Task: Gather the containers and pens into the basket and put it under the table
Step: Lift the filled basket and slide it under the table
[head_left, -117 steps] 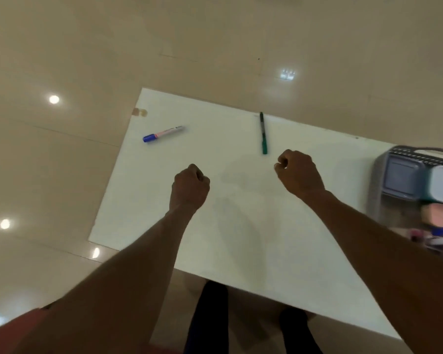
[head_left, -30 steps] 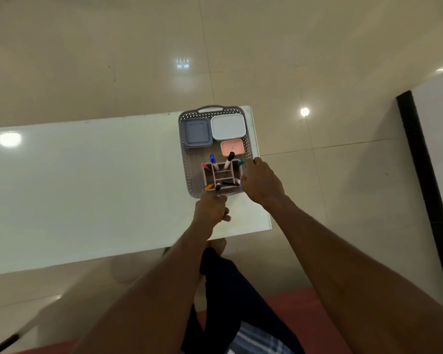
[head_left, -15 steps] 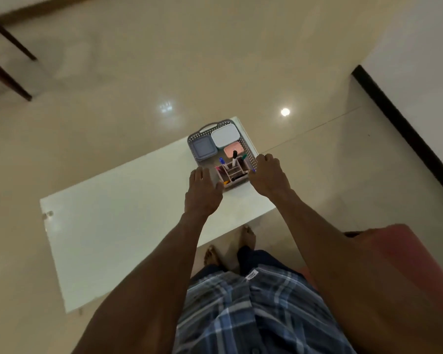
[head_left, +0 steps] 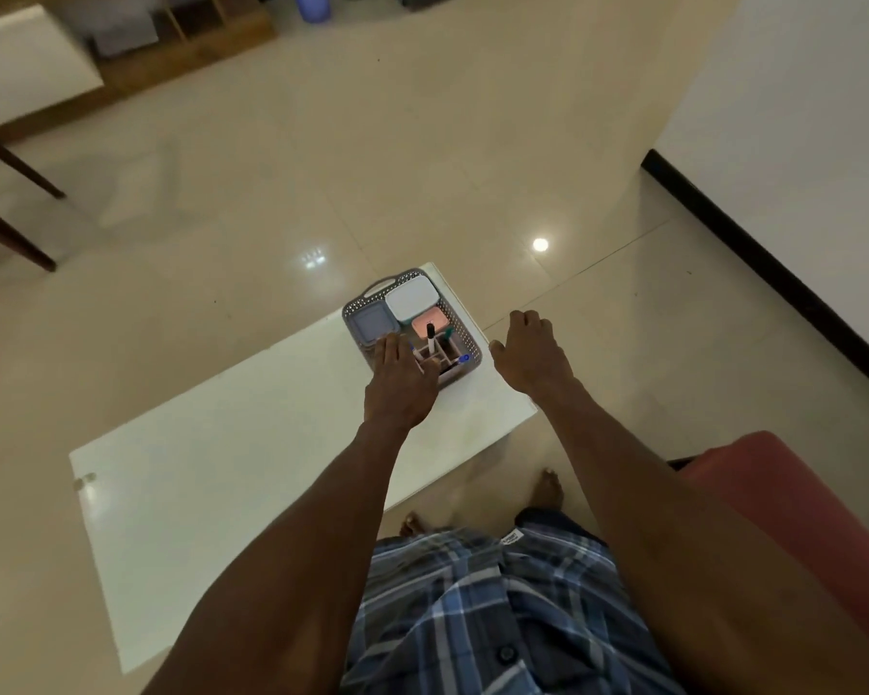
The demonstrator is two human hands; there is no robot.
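Basket (head_left: 474, 351) on table (head_left: 252, 459) — left hand (head_left: 400, 386) over it, right hand (head_left: 530, 358) beside

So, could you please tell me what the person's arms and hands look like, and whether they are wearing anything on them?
Both arms are bare, with no sleeves showing. The left hand and right hand wear no gloves, and no rings, watch or bracelets can be seen. A blue checked shirt covers the body.

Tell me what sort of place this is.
Probably a living room in a home: glossy tiled floor, a low white table holding a basket of pens and containers, a red seat beside the person, and wooden shelving across the room.
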